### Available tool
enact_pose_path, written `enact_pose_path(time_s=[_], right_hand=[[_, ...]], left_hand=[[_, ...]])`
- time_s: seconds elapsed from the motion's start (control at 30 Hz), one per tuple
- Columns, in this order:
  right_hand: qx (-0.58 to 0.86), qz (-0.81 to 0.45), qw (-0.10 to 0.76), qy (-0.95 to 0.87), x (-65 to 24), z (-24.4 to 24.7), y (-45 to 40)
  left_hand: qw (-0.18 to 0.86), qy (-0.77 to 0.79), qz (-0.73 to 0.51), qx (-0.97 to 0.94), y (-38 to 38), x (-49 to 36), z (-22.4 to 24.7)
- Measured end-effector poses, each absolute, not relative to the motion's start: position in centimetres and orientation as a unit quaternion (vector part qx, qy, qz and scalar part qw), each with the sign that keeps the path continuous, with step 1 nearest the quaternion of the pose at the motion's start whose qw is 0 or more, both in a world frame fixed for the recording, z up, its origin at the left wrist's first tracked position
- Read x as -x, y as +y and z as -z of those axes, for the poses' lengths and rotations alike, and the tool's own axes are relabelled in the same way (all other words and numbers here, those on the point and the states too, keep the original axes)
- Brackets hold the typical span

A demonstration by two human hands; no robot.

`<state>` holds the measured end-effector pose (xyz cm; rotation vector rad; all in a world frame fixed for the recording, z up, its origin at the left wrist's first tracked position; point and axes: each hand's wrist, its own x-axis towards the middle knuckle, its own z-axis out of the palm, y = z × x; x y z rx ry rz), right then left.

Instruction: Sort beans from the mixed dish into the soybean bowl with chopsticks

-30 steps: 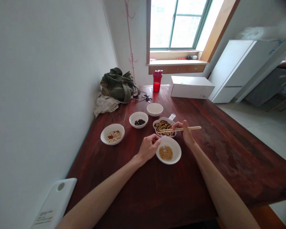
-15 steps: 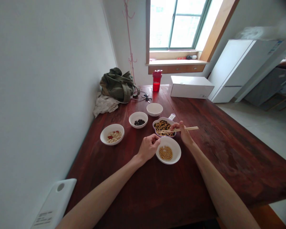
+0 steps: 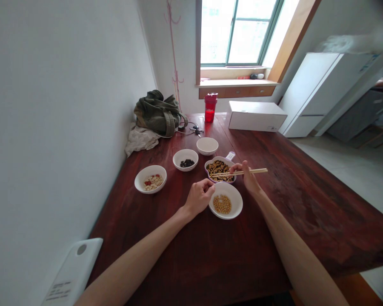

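Note:
My right hand (image 3: 248, 178) holds a pair of wooden chopsticks (image 3: 255, 171), their tips among the mixed yellow and black beans in a purple-rimmed dish (image 3: 207, 162) with a short handle. Whether a bean is between the tips is too small to tell. My left hand (image 3: 199, 196) is closed at the left rim of a white bowl (image 3: 237, 208), thumb and fingers pinching that edge. Yellow soybeans (image 3: 222, 204) lie in this bowl, just in front of the dish.
Farther left are a bowl (image 3: 185, 168) with black beans, a bowl (image 3: 150, 191) with pale flat pieces and red bits, and a white bowl (image 3: 207, 146) behind. A green bag (image 3: 156, 112), keys (image 3: 197, 131), red bottle (image 3: 210, 108) and white box (image 3: 255, 117) stand at the back.
My right hand and the chopsticks have shifted very slightly to the right, their tips still in the dish. My left hand stays at the bowl's rim.

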<state>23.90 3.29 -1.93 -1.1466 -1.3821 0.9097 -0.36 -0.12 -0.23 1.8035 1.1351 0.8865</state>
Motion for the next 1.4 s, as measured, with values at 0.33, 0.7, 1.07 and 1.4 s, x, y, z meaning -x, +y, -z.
enact_pose_path(time_s=[0.33, 0.7, 1.07, 1.4], right_hand=[[0.477, -0.347, 0.523, -0.616, -23.8, 1.7, 3.0], [0.5, -0.229, 0.514, -0.658, -23.4, 1.1, 2.8], [0.492, -0.299, 0.57, -0.586, -23.4, 1.4, 2.8], [0.489, -0.335, 0.576, -0.563, -24.2, 1.4, 3.1]], left_hand=[[0.404, 0.452, -0.351, -0.714, -0.2, 0.4, 0.2], [0.399, 0.45, -0.354, -0.716, -0.1, 0.3, 0.2], [0.398, 0.452, -0.353, -0.716, -0.2, 0.3, 0.2], [0.391, 0.451, -0.354, -0.72, -0.2, 0.4, 0.1]])
